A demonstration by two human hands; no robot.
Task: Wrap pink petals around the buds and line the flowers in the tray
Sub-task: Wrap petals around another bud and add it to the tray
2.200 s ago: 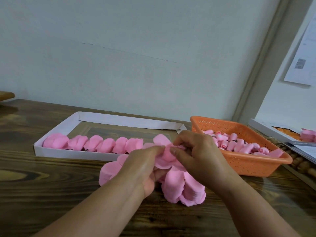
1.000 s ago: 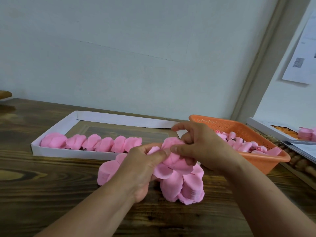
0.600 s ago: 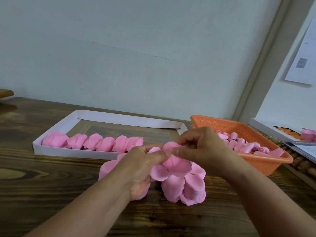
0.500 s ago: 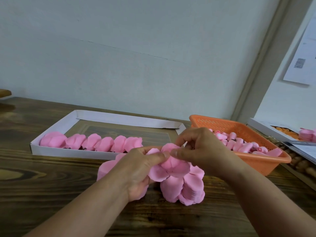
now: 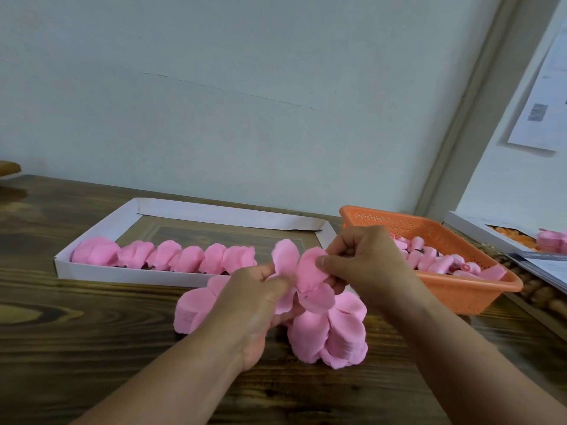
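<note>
Both hands meet over the bench: the left hand (image 5: pixel 260 289) holds a half-wrapped flower (image 5: pixel 302 282) while the right hand (image 5: pixel 365 259) pinches a petal (image 5: pixel 310 266) onto it. The bud inside is hidden. Six flowers (image 5: pixel 165 256) already line the tray (image 5: pixel 129 275); many buds (image 5: pixel 429 259) wait in the basket (image 5: pixel 460 294), so much remains.

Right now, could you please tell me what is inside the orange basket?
The orange basket holds a heap of small rolled pink buds, lying loosely. The right hand covers its near left corner, and whatever lies beneath the heap cannot be seen.
</note>
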